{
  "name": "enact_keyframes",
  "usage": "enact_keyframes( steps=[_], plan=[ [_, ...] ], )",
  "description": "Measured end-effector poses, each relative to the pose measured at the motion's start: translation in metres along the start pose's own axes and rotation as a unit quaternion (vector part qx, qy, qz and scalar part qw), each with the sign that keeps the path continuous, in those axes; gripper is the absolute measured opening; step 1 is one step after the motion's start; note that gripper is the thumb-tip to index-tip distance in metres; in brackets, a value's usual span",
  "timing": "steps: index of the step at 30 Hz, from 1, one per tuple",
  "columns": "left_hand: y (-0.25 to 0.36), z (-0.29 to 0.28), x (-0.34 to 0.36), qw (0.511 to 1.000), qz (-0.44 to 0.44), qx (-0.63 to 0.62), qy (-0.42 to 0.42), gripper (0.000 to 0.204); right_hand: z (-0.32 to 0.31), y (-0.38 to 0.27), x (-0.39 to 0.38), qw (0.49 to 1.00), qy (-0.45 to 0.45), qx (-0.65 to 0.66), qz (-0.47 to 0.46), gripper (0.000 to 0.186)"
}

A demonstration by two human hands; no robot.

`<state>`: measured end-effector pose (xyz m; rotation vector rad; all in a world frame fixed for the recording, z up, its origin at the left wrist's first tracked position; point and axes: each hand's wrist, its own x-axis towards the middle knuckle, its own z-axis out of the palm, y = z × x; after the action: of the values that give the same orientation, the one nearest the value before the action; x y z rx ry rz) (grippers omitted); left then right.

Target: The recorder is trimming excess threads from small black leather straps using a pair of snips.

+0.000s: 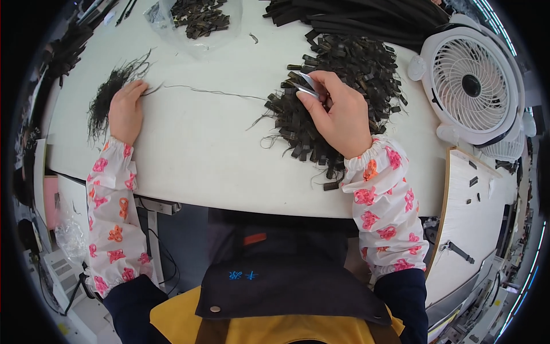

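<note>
My right hand (pixel 342 112) is closed on a pair of silver thread snips (pixel 309 92), its two blades pointing left and slightly apart. Below and around it spreads a heap of short black fabric tabs (pixel 364 60) with frayed thread ends. At the left, my left hand (pixel 127 109) rests with its fingers pressed together on loose black threads (pixel 106 94), which lie tangled in a clump beside it. Between the hands a long thin thread (pixel 215 92) runs across the white table to the heap's left edge. Floral sleeve covers wrap both forearms.
A clear plastic bag (pixel 234 31) holding more black tabs stands at the back. Long black strips (pixel 366 23) lie behind the heap. At the right edge stands a white fan (pixel 471 86), near a board (pixel 467 212). The white table (pixel 217 160) ends just before my apron.
</note>
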<state>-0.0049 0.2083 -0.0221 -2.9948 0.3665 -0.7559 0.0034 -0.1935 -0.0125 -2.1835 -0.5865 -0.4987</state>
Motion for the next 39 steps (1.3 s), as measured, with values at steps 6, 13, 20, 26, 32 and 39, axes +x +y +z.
enact_keyframes(
  steps=[6, 13, 20, 26, 32, 39],
  plan=[
    [0.149, -0.048, 0.002, 0.957, 0.115, -0.263, -0.039, 0.044, -0.003, 0.007, -0.001, 0.999, 0.002, 0.031, 0.033, 0.027],
    [0.118, -0.023, -0.003, 0.981, 0.092, -0.142, -0.091, 0.048, -0.008, 0.008, -0.002, 0.998, -0.016, 0.055, 0.034, 0.028],
    [0.174, -0.026, 0.017, 0.957, 0.142, -0.244, -0.065, 0.058, -0.001, 0.011, -0.001, 1.000, -0.019, 0.010, 0.018, 0.028],
    [0.118, 0.006, 0.008, 0.984, 0.087, -0.109, -0.110, 0.055, -0.016, 0.009, 0.001, 0.990, -0.040, 0.106, 0.086, 0.034],
    [0.079, -0.026, 0.011, 0.999, 0.041, -0.013, 0.007, 0.029, -0.009, 0.011, 0.004, 0.992, 0.032, 0.116, 0.043, 0.021],
    [0.222, -0.022, 0.063, 0.910, 0.105, -0.400, -0.038, 0.023, -0.017, 0.007, 0.002, 0.990, -0.001, 0.119, 0.074, 0.021]
  ],
)
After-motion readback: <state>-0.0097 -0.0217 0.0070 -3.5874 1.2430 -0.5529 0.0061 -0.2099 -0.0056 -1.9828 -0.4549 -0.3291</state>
